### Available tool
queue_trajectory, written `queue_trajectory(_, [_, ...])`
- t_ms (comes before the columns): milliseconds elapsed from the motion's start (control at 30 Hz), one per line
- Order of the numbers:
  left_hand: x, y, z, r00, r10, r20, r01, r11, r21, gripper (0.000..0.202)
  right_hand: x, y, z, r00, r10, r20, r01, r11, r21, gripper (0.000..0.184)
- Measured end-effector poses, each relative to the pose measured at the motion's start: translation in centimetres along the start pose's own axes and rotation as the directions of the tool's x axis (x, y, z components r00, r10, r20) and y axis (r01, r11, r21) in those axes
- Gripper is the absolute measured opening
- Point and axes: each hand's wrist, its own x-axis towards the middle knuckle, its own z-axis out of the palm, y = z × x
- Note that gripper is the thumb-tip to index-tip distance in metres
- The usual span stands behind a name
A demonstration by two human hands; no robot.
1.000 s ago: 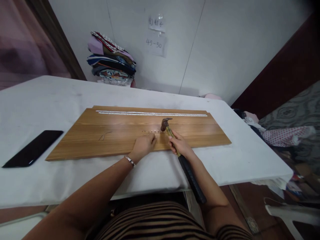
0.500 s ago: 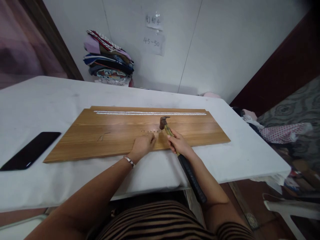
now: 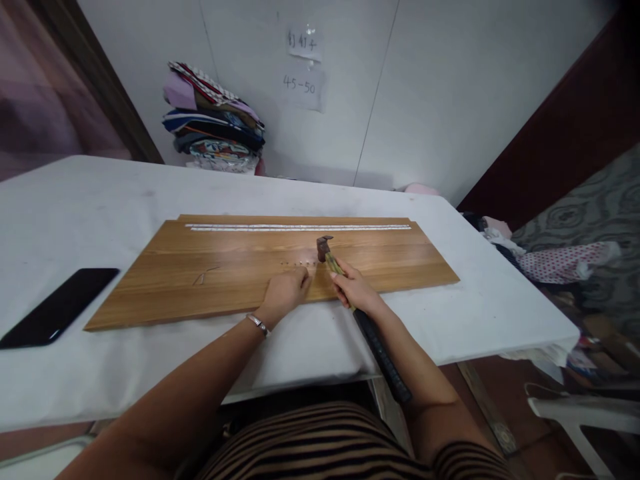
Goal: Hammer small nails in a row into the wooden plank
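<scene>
My right hand is wrapped round a claw hammer with a yellow and black handle, gripped high near the neck. Its rusty head is over the wooden board, just right of a short row of several nails. Whether the head touches a nail there I cannot tell. My left hand rests on the board's near edge, just below the row, fingers curled closed. Anything inside them is hidden. Some loose thin nails lie on the board to the left.
Two white measuring strips run along the board's far side. A black phone lies left of the board on the white-covered table. Folded clothes are stacked at the wall. A white plastic chair stands at lower right.
The hammer head has shifted very slightly left and still hangs by the nail row. My left hand stays in place. The whole view has drifted a little.
</scene>
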Motion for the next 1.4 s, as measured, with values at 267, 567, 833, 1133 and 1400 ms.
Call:
queue_trajectory(267, [0.19,-0.29,0.43,1.000,0.007,-0.018,-0.007,1.000,-0.002,0.030,0.04,0.02,0.00,1.000,-0.024,-0.002,0.024,1.000,0.019,0.064])
queue_trajectory(567, [0.06,-0.26,0.38,0.999,0.024,-0.028,-0.024,1.000,-0.008,0.028,0.04,0.11,0.02,1.000,-0.017,-0.014,0.018,0.999,0.035,0.063])
queue_trajectory(833, [-0.08,-0.04,0.06,1.000,0.011,-0.012,-0.011,1.000,-0.002,0.026,-0.10,0.15,0.02,1.000,-0.015,-0.006,0.015,1.000,0.018,0.062])
queue_trajectory(1133, [-0.19,-0.05,-0.03,0.999,0.027,-0.018,-0.027,1.000,0.006,0.028,0.12,0.13,-0.06,1.000,0.003,-0.011,-0.002,1.000,0.016,0.062])
queue_trajectory(1400, [-0.16,0.03,-0.22,1.000,0.029,-0.012,-0.029,1.000,0.004,0.026,0.10,-0.07,-0.03,0.999,0.002,-0.037,-0.001,1.000,0.012,0.057])
